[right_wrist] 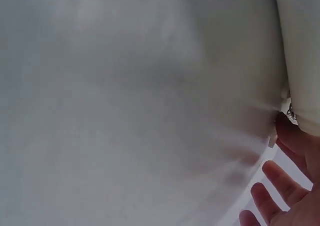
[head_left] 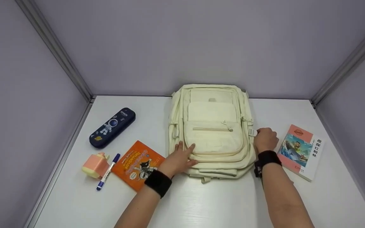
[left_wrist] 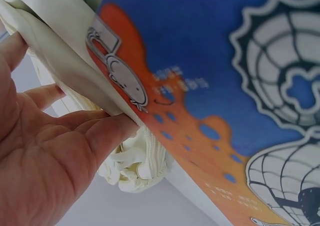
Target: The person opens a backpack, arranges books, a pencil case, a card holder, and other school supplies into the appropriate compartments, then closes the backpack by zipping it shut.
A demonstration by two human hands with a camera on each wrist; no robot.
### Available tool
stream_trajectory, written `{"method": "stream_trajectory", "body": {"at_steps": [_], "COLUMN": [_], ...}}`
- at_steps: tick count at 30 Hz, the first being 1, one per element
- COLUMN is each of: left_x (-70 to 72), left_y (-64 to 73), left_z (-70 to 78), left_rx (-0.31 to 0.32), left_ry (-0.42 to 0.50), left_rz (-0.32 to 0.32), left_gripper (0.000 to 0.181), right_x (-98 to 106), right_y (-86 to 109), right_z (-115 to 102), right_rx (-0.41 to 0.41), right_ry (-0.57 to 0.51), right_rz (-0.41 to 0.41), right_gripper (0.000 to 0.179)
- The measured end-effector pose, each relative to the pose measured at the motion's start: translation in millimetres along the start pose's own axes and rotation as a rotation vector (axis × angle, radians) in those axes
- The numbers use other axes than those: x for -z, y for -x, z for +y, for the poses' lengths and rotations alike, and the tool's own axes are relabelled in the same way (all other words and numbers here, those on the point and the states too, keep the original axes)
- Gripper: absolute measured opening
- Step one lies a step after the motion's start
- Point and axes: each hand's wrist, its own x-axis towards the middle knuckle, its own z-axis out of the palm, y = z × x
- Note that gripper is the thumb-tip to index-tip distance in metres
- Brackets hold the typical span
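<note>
A cream backpack [head_left: 212, 133] lies front side up on the white table. Against its lower left front rests my left hand [head_left: 179, 160], fingers spread; in the left wrist view the left hand [left_wrist: 65, 131] touches the edge of the bag's fabric. At the bag's right side, my right hand [head_left: 265, 139] is at a small pale side buckle [head_left: 252, 132]. Its thumb and forefinger pinch there in the right wrist view, where the right hand [right_wrist: 295, 186] keeps its other fingers apart. An orange book [head_left: 138, 164] lies beneath and beside my left wrist.
Left of the bag lie a dark blue pencil case [head_left: 112, 127], a blue-and-white marker [head_left: 108, 172] and a pink-and-yellow block-like item [head_left: 96, 165]. A pink-and-white book [head_left: 301, 152] lies right of my right hand. Grey partition walls [head_left: 182, 41] enclose the table's back and sides.
</note>
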Motion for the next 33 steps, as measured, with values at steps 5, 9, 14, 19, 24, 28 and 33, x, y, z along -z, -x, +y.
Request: {"method": "stream_trajectory", "body": {"at_steps": [5, 9, 14, 19, 24, 28, 33], "left_x": [-5.2, -10.5, -12.1, -13.8, -17.0, -19.1, -19.0], "left_y": [-1.6, -2.6, -4.4, -9.6, -12.2, -14.5, -16.5], "left_z": [1.0, 4.9, 10.5, 13.4, 16.4, 18.6, 20.3], "left_rx": [0.005, 0.021, 0.017, 0.052, 0.098, 0.115, 0.127], "left_ry": [-0.043, -0.103, -0.191, -0.324, -0.385, -0.429, -0.455], "left_rz": [0.019, 0.05, 0.096, 0.123, 0.123, 0.128, 0.113], "left_gripper": [0.076, 0.075, 0.069, 0.069, 0.069, 0.07, 0.071], "right_x": [-3, -4, 2, 9, 12, 13, 20], "right_y": [3.9, 9.4, 12.1, 15.2, 20.2, 24.3, 28.9], "right_z": [4, 7, 11, 14, 16, 19, 17], "right_rx": [0.076, 0.107, 0.097, 0.078, 0.089, 0.075, 0.071], "right_ry": [-0.033, -0.119, -0.101, -0.092, -0.091, -0.067, -0.05], "right_rz": [0.024, 0.038, -0.013, -0.08, -0.084, -0.092, -0.131], "right_gripper": [0.026, 0.026, 0.034, 0.031, 0.03, 0.029, 0.028]}}
